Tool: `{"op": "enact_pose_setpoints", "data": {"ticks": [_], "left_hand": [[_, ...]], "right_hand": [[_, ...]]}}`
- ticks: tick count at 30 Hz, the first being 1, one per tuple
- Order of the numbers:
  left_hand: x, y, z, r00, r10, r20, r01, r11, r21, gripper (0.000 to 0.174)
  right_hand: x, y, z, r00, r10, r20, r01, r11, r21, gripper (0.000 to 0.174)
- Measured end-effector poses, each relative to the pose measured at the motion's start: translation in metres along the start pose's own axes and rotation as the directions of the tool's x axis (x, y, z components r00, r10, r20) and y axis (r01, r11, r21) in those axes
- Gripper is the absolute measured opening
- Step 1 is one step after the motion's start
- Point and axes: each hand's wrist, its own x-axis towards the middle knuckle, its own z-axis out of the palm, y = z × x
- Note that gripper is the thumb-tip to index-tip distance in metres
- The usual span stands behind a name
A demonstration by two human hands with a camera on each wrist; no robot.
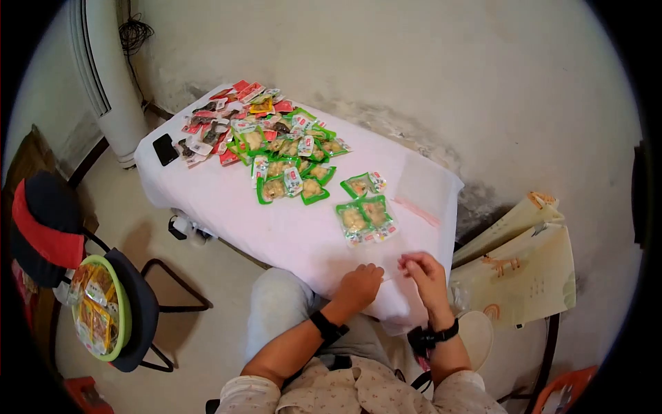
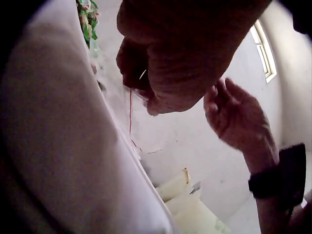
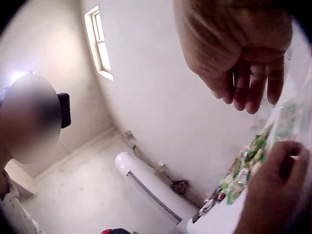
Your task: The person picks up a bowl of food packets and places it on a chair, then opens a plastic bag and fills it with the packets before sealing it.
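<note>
My left hand is at the near edge of the white-covered table, fingers curled; in the left wrist view the left hand pinches a clear plastic bag with a thin red line running from the fingertips. Just beyond it lie green-edged snack packets, seemingly under clear film. To the right, my right hand is raised near the table edge; the right wrist view shows the right hand with loosely bent fingers and nothing held. Another green packet lies farther back.
A clear bag with a red strip lies at the table's right end. Piled green packets, red packets and a black phone lie farther left. A chair carries a green basin of packets. A cream cloth hangs at right.
</note>
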Motion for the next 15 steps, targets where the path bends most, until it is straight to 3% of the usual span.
{"op": "enact_pose_setpoints", "data": {"ticks": [2, 4, 6, 8, 9, 11, 15], "left_hand": [[-0.001, 0.003, 0.001, 1.000, 0.009, -0.011, -0.009, 1.000, 0.020, 0.012], [-0.006, 0.000, 0.012, 1.000, 0.020, -0.025, -0.018, 0.999, 0.042, 0.008], [-0.018, -0.016, 0.035, 0.996, 0.047, 0.077, -0.056, 0.990, 0.126, 0.008], [-0.018, -0.017, 0.039, 0.998, 0.037, 0.054, -0.043, 0.993, 0.110, 0.009], [-0.017, -0.018, 0.042, 0.999, 0.035, 0.036, -0.038, 0.996, 0.087, 0.010], [-0.021, -0.022, 0.052, 0.999, 0.013, 0.044, -0.017, 0.994, 0.103, 0.013], [-0.029, -0.024, 0.059, 0.996, -0.019, -0.085, 0.022, 0.999, 0.033, 0.012]], "right_hand": [[0.037, -0.014, 0.027, 0.932, -0.333, 0.143, 0.356, 0.915, -0.187, 0.021], [0.078, -0.033, 0.066, 0.899, -0.320, 0.298, 0.420, 0.824, -0.381, 0.029], [0.131, -0.018, 0.100, 0.769, -0.402, 0.496, 0.636, 0.558, -0.533, 0.042], [0.168, 0.004, 0.132, 0.752, -0.382, 0.537, 0.657, 0.371, -0.656, 0.047], [0.183, 0.014, 0.144, 0.746, -0.385, 0.544, 0.665, 0.372, -0.648, 0.047], [0.206, 0.032, 0.160, 0.741, -0.371, 0.560, 0.642, 0.146, -0.753, 0.043], [0.228, 0.056, 0.174, 0.713, -0.477, 0.514, 0.600, 0.037, -0.799, 0.035]]}}
